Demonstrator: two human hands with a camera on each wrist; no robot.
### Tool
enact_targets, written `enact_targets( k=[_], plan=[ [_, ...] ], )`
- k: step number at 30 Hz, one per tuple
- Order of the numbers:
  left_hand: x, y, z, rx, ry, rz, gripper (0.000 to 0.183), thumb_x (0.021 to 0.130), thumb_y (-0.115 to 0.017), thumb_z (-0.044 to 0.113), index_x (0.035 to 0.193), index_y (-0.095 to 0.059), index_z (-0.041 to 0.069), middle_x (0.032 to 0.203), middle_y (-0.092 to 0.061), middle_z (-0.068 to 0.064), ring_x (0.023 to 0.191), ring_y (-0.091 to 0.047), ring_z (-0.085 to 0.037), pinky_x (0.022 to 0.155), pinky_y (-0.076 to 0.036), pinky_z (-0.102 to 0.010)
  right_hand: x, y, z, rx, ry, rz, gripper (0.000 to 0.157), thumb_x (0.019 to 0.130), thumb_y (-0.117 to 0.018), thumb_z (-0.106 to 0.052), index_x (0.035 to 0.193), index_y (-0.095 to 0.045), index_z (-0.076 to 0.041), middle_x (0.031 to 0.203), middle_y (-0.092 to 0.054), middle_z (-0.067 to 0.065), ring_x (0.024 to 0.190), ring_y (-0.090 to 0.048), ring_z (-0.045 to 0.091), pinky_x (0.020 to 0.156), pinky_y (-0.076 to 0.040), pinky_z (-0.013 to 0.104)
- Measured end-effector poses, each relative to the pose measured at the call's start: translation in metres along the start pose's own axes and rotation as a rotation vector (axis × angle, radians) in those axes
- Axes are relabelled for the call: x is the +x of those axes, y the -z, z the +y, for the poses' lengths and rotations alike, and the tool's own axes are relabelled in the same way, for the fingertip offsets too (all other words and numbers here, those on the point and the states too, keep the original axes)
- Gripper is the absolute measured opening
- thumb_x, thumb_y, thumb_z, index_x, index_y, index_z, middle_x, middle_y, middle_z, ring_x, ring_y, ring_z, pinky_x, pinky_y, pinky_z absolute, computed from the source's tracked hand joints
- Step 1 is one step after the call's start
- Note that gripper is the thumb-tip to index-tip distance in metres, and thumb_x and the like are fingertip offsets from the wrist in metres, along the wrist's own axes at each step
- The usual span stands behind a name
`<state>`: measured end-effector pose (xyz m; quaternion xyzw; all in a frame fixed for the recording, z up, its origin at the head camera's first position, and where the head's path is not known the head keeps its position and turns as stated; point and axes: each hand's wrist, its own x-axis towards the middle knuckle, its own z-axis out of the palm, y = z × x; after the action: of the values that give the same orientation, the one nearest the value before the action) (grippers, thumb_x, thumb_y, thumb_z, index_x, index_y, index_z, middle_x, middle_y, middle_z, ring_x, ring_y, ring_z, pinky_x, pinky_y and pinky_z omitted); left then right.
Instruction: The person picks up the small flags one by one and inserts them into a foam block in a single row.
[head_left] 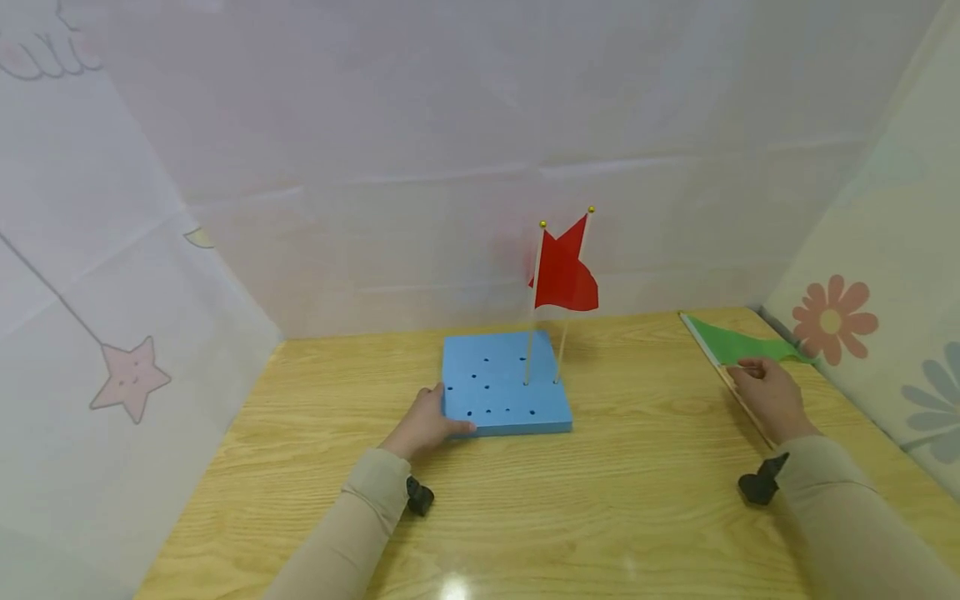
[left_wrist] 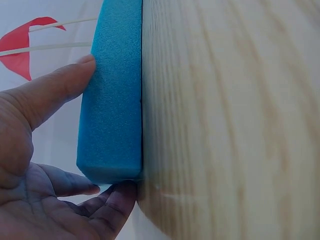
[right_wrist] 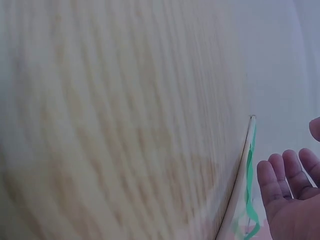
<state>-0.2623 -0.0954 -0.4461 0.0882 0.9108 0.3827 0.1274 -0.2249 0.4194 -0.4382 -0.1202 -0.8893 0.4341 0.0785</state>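
A blue foam block [head_left: 465, 346] with several small holes lies flat on the table. My left hand [head_left: 426, 421] holds its near left corner, the thumb along the front edge and the fingers against the left side. Two red flags [head_left: 564, 279] on pale sticks stand upright in holes on the block's right part, their cloths overlapping in the head view. At the far right lies a green flag [head_left: 738, 342], its stick pointing toward me. Over that stick hovers my right hand [head_left: 768, 396]; in the right wrist view its fingers [right_wrist: 295, 175] are apart from the flag.
The wooden table [head_left: 622, 492] runs back to a pale cloth wall [head_left: 420, 242]. Printed cloth sides stand at left and right, the right one with a red flower print [head_left: 834, 320] near the green flag. Both sleeves carry a small black wrist device [head_left: 420, 497].
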Motion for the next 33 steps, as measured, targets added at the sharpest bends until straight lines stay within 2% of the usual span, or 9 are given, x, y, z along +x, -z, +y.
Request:
enact_targets(
  k=[9, 16, 24, 26, 28, 31, 33],
  plan=[
    [0.0, 0.0, -0.001, -0.013, 0.004, 0.002, 0.106, 0.088, -0.086, 0.032, 0.158, -0.021, -0.013, 0.156, -0.028, -0.039, 0.142, -0.036, -0.05, 0.115, -0.035, -0.058, -0.003, 0.01, 0.006, -0.004, -0.025, -0.023, 0.063, 0.11, -0.042, -0.032, 0.14, -0.036, 0.022, 0.13, -0.049, 0.041, 0.074, -0.048, -0.014, 0.064, -0.05, 0.014],
    [0.0, 0.0, 0.0, -0.01, 0.0, 0.0, 0.106, 0.088, -0.086, 0.031, 0.158, -0.021, -0.013, 0.155, -0.029, -0.039, 0.142, -0.037, -0.049, 0.115, -0.035, -0.057, -0.002, 0.012, 0.011, 0.019, -0.068, -0.045, 0.063, 0.11, -0.043, -0.033, 0.14, -0.037, 0.021, 0.124, -0.053, 0.036, 0.076, -0.054, -0.006, 0.066, -0.053, 0.018],
    [0.0, 0.001, 0.001, -0.017, 0.0, -0.002, 0.106, 0.088, -0.086, 0.032, 0.158, -0.02, -0.013, 0.156, -0.028, -0.039, 0.143, -0.036, -0.05, 0.115, -0.034, -0.057, -0.004, 0.013, 0.015, 0.004, -0.078, -0.07, 0.063, 0.11, -0.043, -0.034, 0.14, -0.035, 0.021, 0.126, -0.05, 0.038, 0.078, -0.054, -0.004, 0.066, -0.052, 0.018],
    [0.0, 0.001, 0.001, -0.015, -0.002, -0.001, 0.106, 0.088, -0.086, 0.032, 0.158, -0.02, -0.013, 0.155, -0.028, -0.039, 0.142, -0.036, -0.05, 0.115, -0.035, -0.058, -0.004, 0.013, 0.015, -0.029, -0.077, -0.067, 0.063, 0.11, -0.042, -0.034, 0.14, -0.036, 0.021, 0.127, -0.05, 0.039, 0.084, -0.059, 0.007, 0.066, -0.051, 0.02],
    [0.0, 0.002, 0.001, -0.014, -0.004, 0.002, 0.106, 0.088, -0.086, 0.032, 0.158, -0.02, -0.013, 0.155, -0.029, -0.039, 0.142, -0.036, -0.05, 0.115, -0.035, -0.058, -0.004, 0.012, 0.015, -0.065, -0.073, -0.065, 0.063, 0.11, -0.041, -0.034, 0.14, -0.037, 0.021, 0.129, -0.049, 0.04, 0.094, -0.063, 0.025, 0.071, -0.052, 0.027],
    [0.001, 0.002, 0.001, -0.012, -0.007, 0.008, 0.106, 0.088, -0.086, 0.032, 0.158, -0.02, -0.013, 0.155, -0.029, -0.039, 0.142, -0.037, -0.05, 0.114, -0.035, -0.058, -0.004, 0.013, 0.014, -0.132, -0.052, -0.068, 0.058, 0.109, -0.041, -0.029, 0.138, -0.039, 0.021, 0.129, -0.049, 0.042, 0.109, -0.055, 0.049, 0.08, -0.051, 0.044],
    [0.002, 0.002, 0.001, -0.009, -0.01, 0.008, 0.106, 0.088, -0.086, 0.032, 0.158, -0.02, -0.014, 0.155, -0.029, -0.039, 0.141, -0.037, -0.05, 0.114, -0.035, -0.058, -0.003, 0.013, 0.015, -0.171, -0.036, -0.069, 0.053, 0.107, -0.041, -0.023, 0.136, -0.041, 0.021, 0.126, -0.05, 0.042, 0.11, -0.053, 0.053, 0.084, -0.048, 0.052]
  ],
)
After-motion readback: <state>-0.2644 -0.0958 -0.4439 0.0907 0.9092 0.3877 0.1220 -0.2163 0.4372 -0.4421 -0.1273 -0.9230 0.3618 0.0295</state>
